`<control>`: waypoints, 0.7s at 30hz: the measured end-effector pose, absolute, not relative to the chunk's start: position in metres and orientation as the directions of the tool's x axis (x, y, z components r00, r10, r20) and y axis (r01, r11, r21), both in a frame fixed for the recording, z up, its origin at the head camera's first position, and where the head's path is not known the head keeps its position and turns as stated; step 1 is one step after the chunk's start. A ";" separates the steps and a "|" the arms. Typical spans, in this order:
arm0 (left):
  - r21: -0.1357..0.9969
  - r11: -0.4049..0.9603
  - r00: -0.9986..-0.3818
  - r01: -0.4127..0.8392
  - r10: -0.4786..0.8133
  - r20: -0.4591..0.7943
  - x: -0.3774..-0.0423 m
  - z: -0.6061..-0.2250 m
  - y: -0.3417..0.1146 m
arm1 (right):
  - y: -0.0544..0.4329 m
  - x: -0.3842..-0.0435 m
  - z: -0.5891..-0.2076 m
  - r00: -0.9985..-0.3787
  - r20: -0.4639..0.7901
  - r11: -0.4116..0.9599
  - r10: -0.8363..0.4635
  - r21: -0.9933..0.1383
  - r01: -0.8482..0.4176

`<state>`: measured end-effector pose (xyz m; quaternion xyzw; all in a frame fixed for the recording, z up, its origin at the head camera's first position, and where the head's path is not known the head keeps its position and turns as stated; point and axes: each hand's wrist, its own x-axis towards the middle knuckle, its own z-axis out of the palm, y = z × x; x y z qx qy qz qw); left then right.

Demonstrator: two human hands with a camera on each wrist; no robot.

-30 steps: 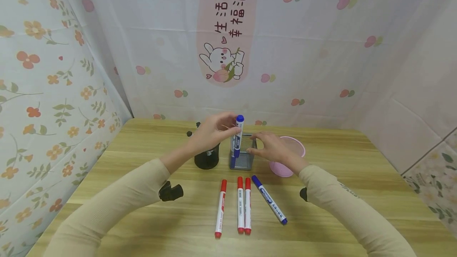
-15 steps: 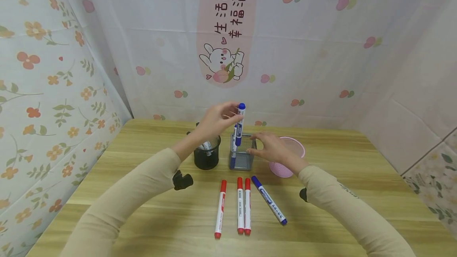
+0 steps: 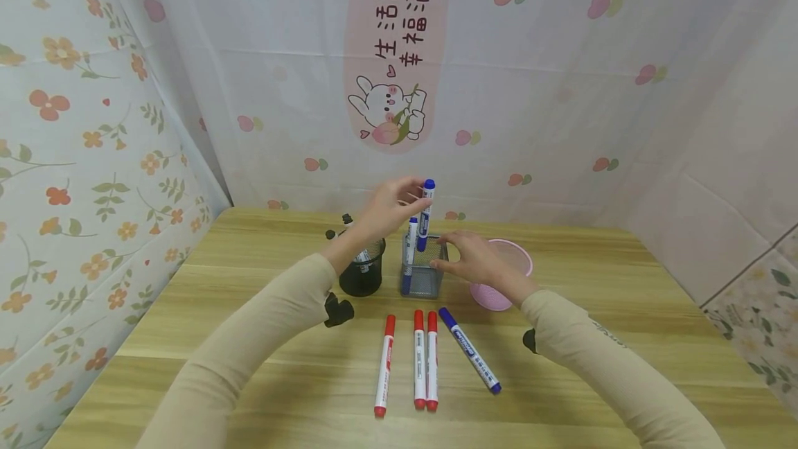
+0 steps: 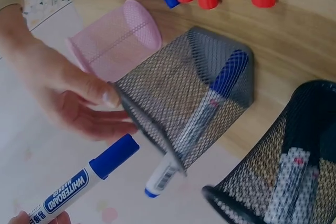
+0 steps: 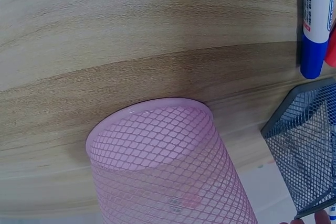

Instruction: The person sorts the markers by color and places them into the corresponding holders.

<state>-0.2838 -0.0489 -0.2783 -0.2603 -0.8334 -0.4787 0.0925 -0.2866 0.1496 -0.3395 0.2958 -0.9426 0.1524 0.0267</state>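
My left hand [image 3: 385, 210] pinches a blue-capped whiteboard marker [image 3: 426, 217] near its top, upright, with its lower end at the mouth of the grey mesh pen holder [image 3: 429, 283]. Inside that square holder leans another blue-capped marker [image 3: 411, 241], its top sticking out over the left of the rim. My right hand [image 3: 472, 256] holds the holder's right side at the rim, thumb toward me. In the left wrist view, the held marker [image 4: 73, 187] points its blue end toward the holder's opening, close to the right hand's fingers [image 4: 113, 129].
A black mesh pen holder [image 3: 360, 283] with black-capped markers stands left of the grey one. A pink mesh pen holder [image 5: 168, 182] stands to the right, partly behind the right hand. In front lie several red markers [image 3: 384, 366] and a blue-capped marker [image 3: 470, 352].
My left hand has risen and shifted right with its marker, which earlier overlapped the marker standing in the grey holder and is now beside it. The right hand has stayed at the rim.
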 end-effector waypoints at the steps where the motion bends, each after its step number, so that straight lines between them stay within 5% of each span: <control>1: 0.751 0.410 -0.851 0.517 0.344 0.397 -0.284 -0.280 -0.048 | 0.150 -0.287 -0.339 -0.822 0.142 0.778 -0.551 -0.269 -0.568; 21: 0.776 0.455 -0.890 0.436 0.347 0.296 -0.287 -0.328 -0.047 | 0.150 -0.287 -0.339 -0.818 0.145 0.773 -0.557 -0.269 -0.574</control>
